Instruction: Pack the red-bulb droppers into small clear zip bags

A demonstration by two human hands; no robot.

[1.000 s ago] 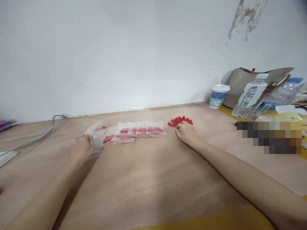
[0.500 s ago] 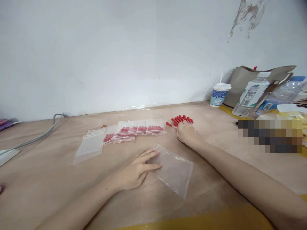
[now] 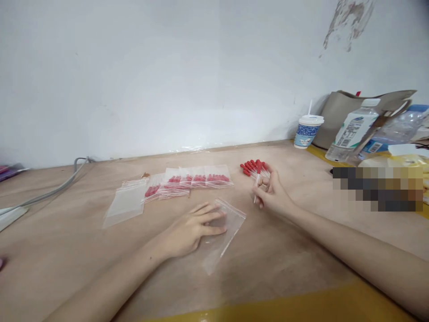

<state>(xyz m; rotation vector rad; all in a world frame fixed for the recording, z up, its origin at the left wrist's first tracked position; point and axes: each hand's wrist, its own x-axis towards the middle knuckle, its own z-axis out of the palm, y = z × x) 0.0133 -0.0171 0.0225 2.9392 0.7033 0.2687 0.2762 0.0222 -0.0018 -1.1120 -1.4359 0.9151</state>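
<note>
Head view: the person's left forearm enters from the lower left and runs diagonally toward the middle of the table (image 3: 161, 290), ending in a left hand (image 3: 191, 230) laid palm down. Its fingers are extended and slightly spread, with the tips resting on a clear zip bag (image 3: 231, 228) that lies flat and askew, reaching out beyond them and toward the near edge. The right forearm slants in from the lower right; the right hand (image 3: 273, 194) is turned partly on its side, with the thumb and fingers pinching the clear stem of a red-topped tube (image 3: 258, 170), nearly upright, red end uppermost. Just behind this hand lies a cluster of similar tubes (image 3: 248, 167), partly hidden by it. Overlapping bags with red-topped contents (image 3: 197, 181) lie beyond the left hand, beside a stack of clear bags (image 3: 125, 203) at the left.
</note>
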